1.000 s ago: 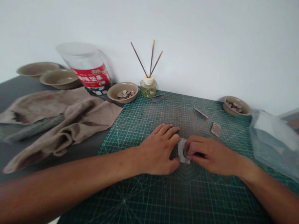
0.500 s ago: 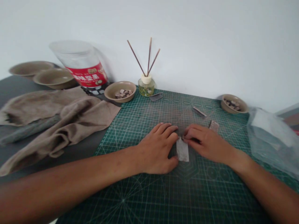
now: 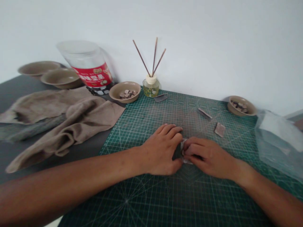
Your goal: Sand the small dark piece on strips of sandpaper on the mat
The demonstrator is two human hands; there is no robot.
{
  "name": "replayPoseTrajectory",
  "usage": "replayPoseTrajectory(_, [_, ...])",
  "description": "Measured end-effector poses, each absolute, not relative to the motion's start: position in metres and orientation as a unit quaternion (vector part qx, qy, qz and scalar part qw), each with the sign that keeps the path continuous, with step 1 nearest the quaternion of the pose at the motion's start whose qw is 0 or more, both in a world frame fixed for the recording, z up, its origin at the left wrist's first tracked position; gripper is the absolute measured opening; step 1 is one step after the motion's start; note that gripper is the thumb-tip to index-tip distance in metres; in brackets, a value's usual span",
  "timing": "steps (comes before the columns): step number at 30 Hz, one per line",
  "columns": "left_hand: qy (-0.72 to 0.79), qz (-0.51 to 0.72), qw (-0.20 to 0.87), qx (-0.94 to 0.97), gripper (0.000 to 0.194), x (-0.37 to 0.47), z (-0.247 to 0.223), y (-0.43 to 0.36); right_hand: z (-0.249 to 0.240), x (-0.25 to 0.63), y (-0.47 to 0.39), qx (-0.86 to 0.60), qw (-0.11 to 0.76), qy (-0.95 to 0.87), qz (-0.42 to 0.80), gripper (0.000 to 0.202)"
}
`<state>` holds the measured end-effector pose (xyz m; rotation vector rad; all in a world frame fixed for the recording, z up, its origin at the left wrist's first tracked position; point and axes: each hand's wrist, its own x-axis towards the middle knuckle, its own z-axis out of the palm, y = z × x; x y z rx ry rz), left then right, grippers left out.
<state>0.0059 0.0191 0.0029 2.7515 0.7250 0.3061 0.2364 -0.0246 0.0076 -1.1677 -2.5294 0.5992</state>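
Note:
A pale, worn rectangular sheet [image 3: 188, 161], which looks like sandpaper, lies on the green cutting mat [image 3: 151, 201]. My left hand [image 3: 163, 151] rests flat on the mat with its fingers apart, index finger and thumb at the sheet's left edge. Over the sheet is my right hand [image 3: 208, 157], fingers pinched around a small brownish piece [image 3: 183, 152]. Most of that piece, and much of the sheet, is hidden by the fingers. Another small pinkish-brown sheet [image 3: 220, 129] lies beyond my right hand, and a narrow folded strip [image 3: 204, 113] is farther back.
Two bowls, one left [image 3: 125, 92] and one right [image 3: 241, 106], hold small brown chips. A reed diffuser [image 3: 151, 86] stands by the wall near a grey scrap [image 3: 161, 97]. At left are a red-labelled plastic jar [image 3: 94, 75], more bowls and a brown cloth [image 3: 94, 116]; at right, a plastic bag [image 3: 279, 138].
My right hand has slid down along the pale sheet towards me, covering more of it, and the pinkish-brown sheet behind is now uncovered. My left hand stays in place. The view has shifted slightly.

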Motion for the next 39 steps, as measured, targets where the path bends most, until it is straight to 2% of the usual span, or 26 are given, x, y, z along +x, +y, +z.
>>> replayPoseTrajectory(3, [0.260, 0.107, 0.140, 0.949, 0.052, 0.006, 0.002, 0.019, 0.009, 0.239, -0.022, -0.462, 0.162, -0.857, 0.160, 0.012])
replayPoseTrajectory(8, [0.253, 0.101, 0.147, 0.951, 0.049, 0.006, 0.002, 0.020, 0.010, 0.241, -0.027, -0.407, 0.129, -0.875, 0.229, 0.010])
replayPoseTrajectory(12, [0.258, 0.102, 0.146, 0.950, 0.051, 0.005, 0.002, 0.020, 0.008, 0.241, -0.024, -0.431, 0.173, -0.871, 0.160, 0.011])
replayPoseTrajectory(18, [0.250, 0.106, 0.150, 0.951, 0.053, 0.004, 0.001, 0.020, 0.010, 0.240, -0.030, -0.386, 0.125, -0.885, 0.228, 0.009])
replayPoseTrajectory(23, [0.260, 0.105, 0.148, 0.949, 0.050, 0.005, 0.001, 0.020, 0.010, 0.239, -0.026, -0.438, 0.166, -0.868, 0.165, 0.012])
replayPoseTrajectory(28, [0.252, 0.106, 0.149, 0.950, 0.053, 0.005, 0.001, 0.020, 0.013, 0.239, -0.032, -0.402, 0.118, -0.875, 0.243, 0.011])
replayPoseTrajectory(33, [0.258, 0.109, 0.142, 0.949, 0.052, 0.005, 0.000, 0.019, 0.012, 0.238, -0.030, -0.455, 0.160, -0.856, 0.188, 0.011])
replayPoseTrajectory(36, [0.256, 0.115, 0.142, 0.949, 0.054, 0.005, 0.000, 0.020, 0.015, 0.239, -0.030, -0.437, 0.125, -0.858, 0.240, 0.010])
replayPoseTrajectory(39, [0.249, 0.113, 0.143, 0.951, 0.051, 0.005, 0.000, 0.020, 0.011, 0.235, -0.032, -0.401, 0.142, -0.868, 0.255, 0.010])
